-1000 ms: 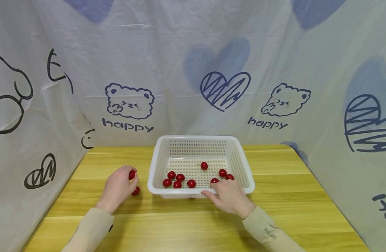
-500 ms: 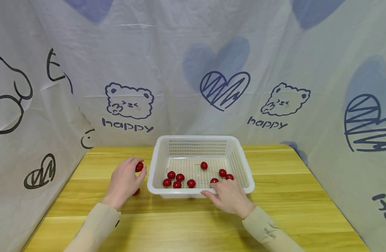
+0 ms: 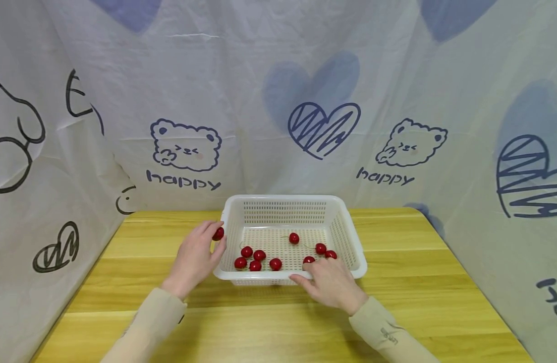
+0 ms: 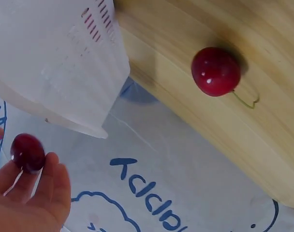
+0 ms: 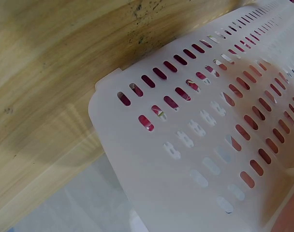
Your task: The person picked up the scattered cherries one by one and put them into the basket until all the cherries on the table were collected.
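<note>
A white perforated plastic basket [image 3: 287, 198] stands on the wooden table with several red cherries [image 3: 275, 264] lying inside. At its left rim, my left hand [image 3: 194, 259] holds a red cherry [image 3: 218, 234] between thumb and fingers. The left wrist view shows that cherry [image 4: 28, 152] on the fingertips beside the basket wall [image 4: 74, 63]. My right hand [image 3: 330, 282] grips the basket's front rim, thumb outside and fingers over the edge. Another cherry [image 4: 216, 71], with a thin stem, rests on the table; the left arm hides it in the head view.
The wooden table [image 3: 414, 282] extends around the basket. A pale cloth [image 3: 256, 151] printed with hearts and bears hangs behind it and along both sides. In the right wrist view, the basket's slotted wall [image 5: 123, 159] fills much of the picture.
My left hand has moved right and a little away from me, bringing the cherry from the table's left side to the basket's left rim. The right hand stays on the front rim.
</note>
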A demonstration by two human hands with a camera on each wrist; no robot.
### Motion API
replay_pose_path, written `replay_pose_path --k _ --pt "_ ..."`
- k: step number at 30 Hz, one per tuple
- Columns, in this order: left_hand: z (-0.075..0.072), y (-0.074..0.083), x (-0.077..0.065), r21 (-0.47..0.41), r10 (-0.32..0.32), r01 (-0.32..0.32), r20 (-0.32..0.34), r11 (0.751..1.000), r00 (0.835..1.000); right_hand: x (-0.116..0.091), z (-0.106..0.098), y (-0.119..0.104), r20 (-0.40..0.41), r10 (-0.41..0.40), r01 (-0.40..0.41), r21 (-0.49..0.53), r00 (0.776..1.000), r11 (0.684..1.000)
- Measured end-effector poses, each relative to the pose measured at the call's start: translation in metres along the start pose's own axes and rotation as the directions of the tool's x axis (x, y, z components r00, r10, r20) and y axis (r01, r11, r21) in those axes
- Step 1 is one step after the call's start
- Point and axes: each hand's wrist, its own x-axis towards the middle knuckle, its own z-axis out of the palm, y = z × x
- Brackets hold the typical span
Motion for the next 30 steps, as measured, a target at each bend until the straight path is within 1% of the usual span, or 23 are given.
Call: replay_pose_path --k 5,10,14,20,30 --pt "0.008 0.004 0.003 0.008 0.040 -0.041 0.090 0.999 0.995 0.000 0.000 0.000 0.005 0.003 -0.003 -0.002 1.000 1.000" --pt "0.015 0.010 0.003 0.001 0.053 -0.054 0.137 0.999 0.989 0.000 -0.001 0.000 0.013 0.005 -0.005 -0.003 1.000 1.000" --pt "0.021 0.015 0.003 0.003 0.062 -0.064 0.151 0.998 0.987 0.000 -0.001 0.000 0.016 0.007 -0.007 -0.004 1.000 1.000" --pt "0.031 0.020 0.004 0.008 0.094 -0.096 0.139 0.995 0.986 0.000 -0.001 0.000 0.017 0.007 -0.007 -0.003 1.000 1.000" --pt "0.043 0.029 0.008 -0.005 0.079 -0.080 0.193 0.997 0.978 0.001 -0.002 -0.001 0.036 0.018 -0.018 0.002 0.999 1.000"
